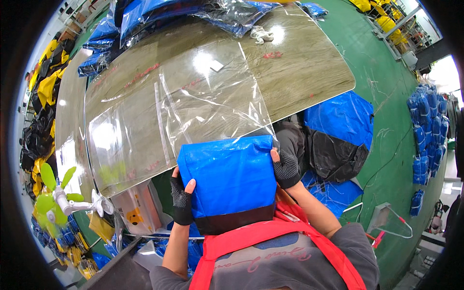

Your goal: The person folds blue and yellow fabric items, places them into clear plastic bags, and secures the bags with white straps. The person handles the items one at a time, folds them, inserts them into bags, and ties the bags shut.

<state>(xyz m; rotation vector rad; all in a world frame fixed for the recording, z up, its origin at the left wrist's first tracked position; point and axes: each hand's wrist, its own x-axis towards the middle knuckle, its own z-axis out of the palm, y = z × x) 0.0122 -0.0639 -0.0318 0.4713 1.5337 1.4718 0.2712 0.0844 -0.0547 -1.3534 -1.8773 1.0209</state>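
A folded blue bag [232, 176] with a black lower band is held up at the table's near edge, close to my chest. My left hand [182, 195], in a black fingerless glove, grips its left side with the thumb on the front. On the right side, my right hand [286, 166] in a matching dotted glove holds the bag near its upper corner. A see-through plastic sleeve [208, 111] lies flat on the table just beyond the bag. Its near edge meets the bag's top edge; whether the fingers also hold the plastic, I cannot tell.
The brown table [309, 63] carries packed blue bags [159, 19] at its far side and a crumpled white glove [261, 35]. A green fan [53, 200] is at the left. Blue-black bags [338, 130] lie at the right, with blue stacks [427, 130] farther off.
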